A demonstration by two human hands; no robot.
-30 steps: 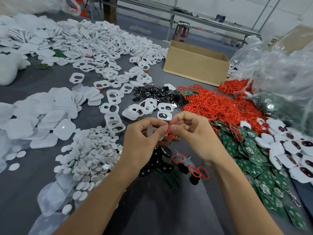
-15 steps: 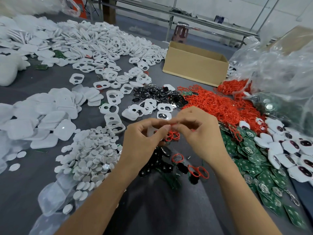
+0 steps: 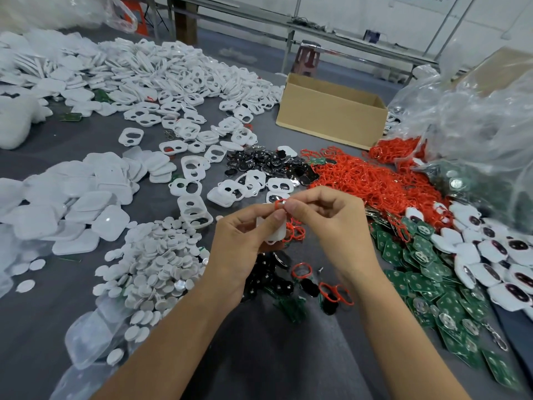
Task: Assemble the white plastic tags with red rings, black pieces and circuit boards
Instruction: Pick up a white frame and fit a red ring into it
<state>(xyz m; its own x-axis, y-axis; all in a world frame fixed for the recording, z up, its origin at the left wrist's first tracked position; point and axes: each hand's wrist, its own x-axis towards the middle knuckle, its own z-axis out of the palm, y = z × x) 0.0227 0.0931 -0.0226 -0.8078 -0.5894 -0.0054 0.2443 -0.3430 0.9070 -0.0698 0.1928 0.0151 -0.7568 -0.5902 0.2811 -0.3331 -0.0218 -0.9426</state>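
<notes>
Many white lids lie in a heap by the left edge of the desk. They are flat, smooth and square, with round corners. Next to them, nearer the front edge, is a pile of small round discs. Far back lie lots of white frames with holes in them.

In the middle, the left hand holds one white tag. Its grip is narrow, with the fingers curled round the tag. The tag stands on end, so its long side goes up and down. Right at its top is a thin red ring. The right hand pinches that ring in a tight grip. So the ring sits just above the tag, between both hands. I think the right hand must press it down onto the tag. The ring looks soft and bendy, and the tag looks hard.

Behind the hands are shiny black pieces and a brown box. To the right lies a big heap of red rings. After that come green boards, and done tags by the right edge.
</notes>
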